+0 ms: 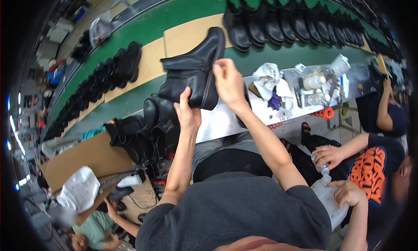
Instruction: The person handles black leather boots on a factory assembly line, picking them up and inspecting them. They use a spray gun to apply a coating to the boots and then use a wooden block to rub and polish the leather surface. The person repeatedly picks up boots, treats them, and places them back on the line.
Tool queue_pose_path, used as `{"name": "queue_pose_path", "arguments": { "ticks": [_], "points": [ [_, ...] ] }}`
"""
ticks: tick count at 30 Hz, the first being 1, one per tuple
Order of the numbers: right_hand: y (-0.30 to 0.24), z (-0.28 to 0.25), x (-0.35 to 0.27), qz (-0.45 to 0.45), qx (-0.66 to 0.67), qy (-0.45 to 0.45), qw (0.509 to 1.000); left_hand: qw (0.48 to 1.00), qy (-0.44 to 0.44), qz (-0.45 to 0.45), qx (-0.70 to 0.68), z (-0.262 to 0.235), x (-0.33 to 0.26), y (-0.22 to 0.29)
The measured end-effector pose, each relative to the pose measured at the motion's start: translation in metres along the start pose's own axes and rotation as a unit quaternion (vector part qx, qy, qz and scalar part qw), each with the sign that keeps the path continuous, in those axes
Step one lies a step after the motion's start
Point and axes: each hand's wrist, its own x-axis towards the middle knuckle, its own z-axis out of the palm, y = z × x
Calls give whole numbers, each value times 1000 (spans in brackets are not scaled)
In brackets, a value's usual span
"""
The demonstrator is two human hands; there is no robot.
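A black leather ankle boot (191,83) is held up sideways in front of me, its sole toward the right and its shaft opening toward the left. A long slit or zip line runs across its side. My left hand (188,113) grips the boot from below, thumb on the leather, other fingers hidden behind it. At the sole's edge, my right hand (230,83) has its fingers curled and pressed together. Whatever those fingertips hold, if anything, is too small to make out.
Rows of black boots stand on the green conveyor belt (150,87) at right (278,20) and left (100,76). More boots (154,116) crowd my left. Bottles (314,81) and rags (266,79) cover the metal bench (217,122). A co-worker's hands (331,157) are close at right.
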Motion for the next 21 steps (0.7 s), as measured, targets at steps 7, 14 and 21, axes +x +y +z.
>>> {"name": "queue_pose_path", "arguments": {
  "ticks": [7,14,21],
  "points": [
    [-3,2,-15,-176,-26,100,979,995,48,66,53,55,-7,4],
    [5,-51,25,-2,-43,101,994,987,23,85,131,81,-23,-26],
    [118,-262,102,-51,-189,443,875,995,-93,-32,-15,95,-7,-11]
  ]
}}
